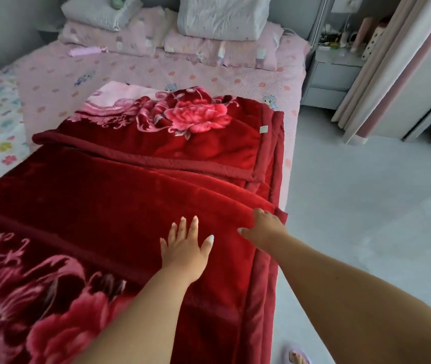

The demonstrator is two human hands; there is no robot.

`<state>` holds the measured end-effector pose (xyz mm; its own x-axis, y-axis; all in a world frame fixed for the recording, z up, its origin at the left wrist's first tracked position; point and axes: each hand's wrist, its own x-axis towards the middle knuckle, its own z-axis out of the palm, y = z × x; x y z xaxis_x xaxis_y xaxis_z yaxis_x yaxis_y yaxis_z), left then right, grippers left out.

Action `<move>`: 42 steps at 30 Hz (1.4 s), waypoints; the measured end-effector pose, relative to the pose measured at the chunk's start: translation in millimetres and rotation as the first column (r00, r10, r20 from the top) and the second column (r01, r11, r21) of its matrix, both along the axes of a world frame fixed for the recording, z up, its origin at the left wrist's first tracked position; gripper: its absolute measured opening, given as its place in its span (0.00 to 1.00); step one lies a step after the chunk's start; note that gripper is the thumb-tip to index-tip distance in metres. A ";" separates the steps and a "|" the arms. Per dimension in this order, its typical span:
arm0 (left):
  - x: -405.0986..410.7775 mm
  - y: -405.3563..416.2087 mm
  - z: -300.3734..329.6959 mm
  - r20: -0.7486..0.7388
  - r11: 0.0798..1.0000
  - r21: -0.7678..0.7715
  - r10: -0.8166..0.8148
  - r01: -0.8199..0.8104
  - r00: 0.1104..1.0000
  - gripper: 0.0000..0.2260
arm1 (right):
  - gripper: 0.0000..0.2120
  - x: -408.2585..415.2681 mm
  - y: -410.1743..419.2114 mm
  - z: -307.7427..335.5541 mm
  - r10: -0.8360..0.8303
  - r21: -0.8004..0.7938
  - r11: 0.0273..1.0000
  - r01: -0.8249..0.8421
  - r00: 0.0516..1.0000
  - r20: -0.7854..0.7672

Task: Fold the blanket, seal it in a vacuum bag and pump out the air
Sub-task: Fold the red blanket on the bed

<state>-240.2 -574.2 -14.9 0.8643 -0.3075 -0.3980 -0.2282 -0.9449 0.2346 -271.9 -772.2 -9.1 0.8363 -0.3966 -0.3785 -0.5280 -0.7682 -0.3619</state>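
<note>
The red floral blanket (135, 190) lies partly folded along the bed's (156, 72) right edge, reaching from the near end toward the middle. The left hand (184, 248) rests flat on it, fingers straight and spread. Just beside it, the right hand (263, 228) grips a fold of the blanket at the right edge, fingers curled under the fabric. 2 pillows (222, 17) sit at the far end.
</note>
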 end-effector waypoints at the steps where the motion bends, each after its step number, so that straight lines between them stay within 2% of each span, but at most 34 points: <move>1: 2.1 -14.0 -3.2 -0.024 0.998 -0.004 0.061 -0.061 0.998 0.31 | 0.32 7.4 -13.6 -0.8 0.042 0.002 0.999 -0.042 0.999 -0.008; 5: 4.7 -64.7 -15.2 -0.059 0.983 -0.022 0.180 -0.181 0.982 0.31 | 0.32 34.3 -57.3 -9.7 0.166 0.031 0.986 -0.164 0.982 -0.090; 10: 9.7 -91.7 -26.7 -0.070 0.970 0.003 0.242 -0.242 0.968 0.31 | 0.42 59.8 -58.1 -31.4 0.265 0.104 0.963 -0.249 0.948 -0.176; 11: 10.8 -95.0 -27.6 -0.069 0.968 0.001 0.250 -0.250 0.966 0.31 | 0.41 63.6 -52.3 -35.6 0.290 0.121 0.955 -0.271 0.940 -0.183; 14: 16.9 -102.3 -29.6 -0.014 0.961 -0.068 0.267 -0.267 0.964 0.29 | 0.21 76.6 -51.9 -38.3 0.423 0.061 0.906 -0.419 0.894 -0.147; 16: 22.9 -105.3 -29.4 0.068 0.958 -0.117 0.269 -0.260 0.961 0.29 | 0.13 86.2 -67.0 -31.7 0.430 0.017 0.903 -0.430 0.899 -0.084; 18: 32.3 -107.5 -30.8 0.059 0.965 -0.101 0.248 -0.241 0.967 0.28 | 0.12 93.9 -84.1 -30.0 0.383 0.008 0.924 -0.383 0.922 -0.050; 21: 44.0 -112.1 -33.9 -0.093 0.980 0.065 0.196 -0.191 0.976 0.28 | 0.15 99.4 -96.7 -38.1 0.434 0.032 0.900 -0.435 0.884 -0.175; 23: 50.7 -113.3 -34.2 0.008 0.971 0.051 0.234 -0.234 0.972 0.27 | 0.15 102.3 -101.6 -44.7 0.388 0.152 0.919 -0.364 0.903 -0.184; 25: 63.9 -117.4 -27.7 0.143 0.951 -0.067 0.308 -0.302 0.940 0.26 | 0.15 117.6 -111.6 -44.3 0.272 0.195 0.949 -0.247 0.955 -0.113; 26: 72.8 -120.9 -23.6 0.153 0.938 -0.148 0.336 -0.315 0.929 0.25 | 0.15 128.9 -117.7 -42.7 0.212 0.184 0.963 -0.195 0.974 -0.079; 28: 93.7 -131.5 -16.1 0.087 0.895 -0.300 0.371 -0.331 0.925 0.24 | 0.17 155.2 -130.8 -37.9 0.096 0.160 0.983 -0.087 0.994 -0.049; 31: 122.4 -157.6 -6.4 -0.054 0.758 -0.510 0.444 -0.407 0.894 0.22 | 0.24 195.2 -151.9 -34.6 -0.213 0.232 0.947 0.222 0.975 -0.067; 33: 138.0 -179.0 -5.8 -0.225 0.658 -0.529 0.499 -0.535 0.837 0.23 | 0.29 216.3 -163.6 -36.6 -0.338 0.305 0.880 0.364 0.931 -0.137; 36: 161.3 -205.6 -15.9 -0.470 0.510 -0.318 0.647 -0.799 0.600 0.29 | 0.32 241.4 -175.7 -44.5 -0.407 0.353 0.816 0.459 0.888 -0.213; 37: 168.4 -210.9 -21.0 -0.486 0.487 -0.227 0.694 -0.843 0.532 0.30 | 0.33 248.6 -178.7 -47.6 -0.423 0.366 0.798 0.480 0.877 -0.228; 39: 181.2 -218.6 -31.0 -0.475 0.517 -0.064 0.736 -0.853 0.482 0.33 | 0.33 262.5 -185.1 -55.3 -0.461 0.408 0.740 0.534 0.845 -0.270; 40: 186.2 -220.9 -34.7 -0.455 0.502 -0.002 0.769 -0.865 0.448 0.35 | 0.33 268.7 -188.9 -59.4 -0.492 0.431 0.697 0.573 0.820 -0.293; 41: 190.8 -222.7 -38.7 -0.444 0.442 0.030 0.809 -0.896 0.384 0.37 | 0.34 274.7 -192.7 -62.9 -0.518 0.447 0.662 0.602 0.798 -0.309; 42: 193.9 -224.6 -42.4 -0.445 0.342 0.026 0.845 -0.939 0.296 0.41 | 0.36 280.4 -196.7 -67.2 -0.526 0.444 0.651 0.616 0.788 -0.320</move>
